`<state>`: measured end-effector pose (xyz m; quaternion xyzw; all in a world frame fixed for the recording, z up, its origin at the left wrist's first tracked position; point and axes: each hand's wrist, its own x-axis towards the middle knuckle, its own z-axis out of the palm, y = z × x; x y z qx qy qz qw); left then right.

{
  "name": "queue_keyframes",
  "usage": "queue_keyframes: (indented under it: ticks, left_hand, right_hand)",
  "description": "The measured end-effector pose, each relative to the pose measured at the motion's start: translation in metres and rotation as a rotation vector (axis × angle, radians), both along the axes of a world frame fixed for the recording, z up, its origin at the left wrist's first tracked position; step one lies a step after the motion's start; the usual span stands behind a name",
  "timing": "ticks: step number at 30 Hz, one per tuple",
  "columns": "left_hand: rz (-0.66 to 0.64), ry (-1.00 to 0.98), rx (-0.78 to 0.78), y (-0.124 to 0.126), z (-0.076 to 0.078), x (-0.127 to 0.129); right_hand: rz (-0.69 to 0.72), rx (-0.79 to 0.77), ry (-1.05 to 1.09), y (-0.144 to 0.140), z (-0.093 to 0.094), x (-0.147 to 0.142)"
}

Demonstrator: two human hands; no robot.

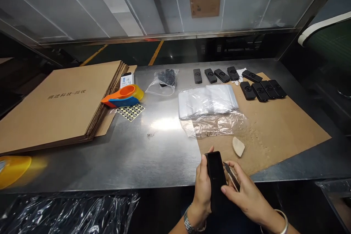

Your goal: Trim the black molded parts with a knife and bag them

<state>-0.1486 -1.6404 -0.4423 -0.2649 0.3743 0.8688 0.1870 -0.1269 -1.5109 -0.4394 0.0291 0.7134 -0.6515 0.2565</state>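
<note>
At the lower centre of the frame, the left hand (203,186) is gripping a slim black rectangular plastic device (216,175), fingers closed around its left edge. The right hand (246,193) is pinching a thin dark blade-like tool (231,176) against the device's right side, just above the steel counter (153,146) edge.

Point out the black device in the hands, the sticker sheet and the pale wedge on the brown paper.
black device (215,170), head view, middle of its face.
sticker sheet (131,112), head view, centre of the sheet.
pale wedge (238,146), head view, its flat top.
</note>
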Motion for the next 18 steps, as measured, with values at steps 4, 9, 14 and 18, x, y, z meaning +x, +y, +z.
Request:
queue_keyframes:
  ticks: [4, 9, 14, 18]
  left_hand:
    - [-0.015, -0.099, 0.194, 0.002, -0.005, -0.007]
    - [-0.064, -0.206, 0.349, -0.002, -0.006, -0.018]
    - [-0.017, -0.147, 0.288, -0.004, -0.005, -0.024]
    - [0.003, -0.117, 0.159, 0.006, -0.011, -0.026]
  right_hand:
    - [0.006, -0.235, -0.089, 0.002, -0.001, 0.011]
    - [0.005, -0.262, -0.126, 0.02, -0.012, 0.013]
    - [-0.308, 0.409, 0.121, 0.068, -0.038, -0.011]
    - [-0.327, 1.043, 0.421, 0.108, -0.067, -0.046]
